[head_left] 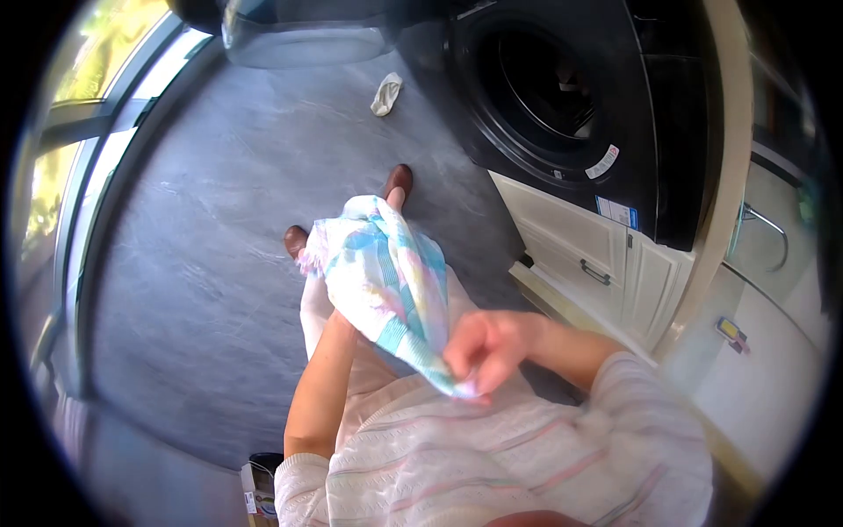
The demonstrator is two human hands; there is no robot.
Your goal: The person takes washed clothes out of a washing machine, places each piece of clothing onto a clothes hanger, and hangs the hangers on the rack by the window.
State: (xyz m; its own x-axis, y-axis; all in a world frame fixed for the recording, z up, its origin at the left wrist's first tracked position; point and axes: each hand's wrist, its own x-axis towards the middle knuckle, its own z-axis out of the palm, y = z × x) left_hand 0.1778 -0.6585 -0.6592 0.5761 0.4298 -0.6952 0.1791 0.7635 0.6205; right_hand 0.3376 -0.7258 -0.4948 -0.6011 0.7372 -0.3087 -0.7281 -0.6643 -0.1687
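A striped cloth (386, 272) in pale blue, white, pink and yellow hangs bunched in front of my body. My right hand (492, 351) pinches its lower right corner, fingers closed and slightly blurred. The cloth covers my left hand, so its fingers are hidden; only the wrist and forearm show below the fabric. A fringed edge of the cloth hangs on the left, near one brown shoe (296, 241).
A black front-loading machine (615, 162) with an open round drum stands at upper right, above white cabinets (571, 241). A white sock-like item (386, 94) lies on the grey floor (202, 263). Windows line the left. A faucet (773, 230) and sink are at right.
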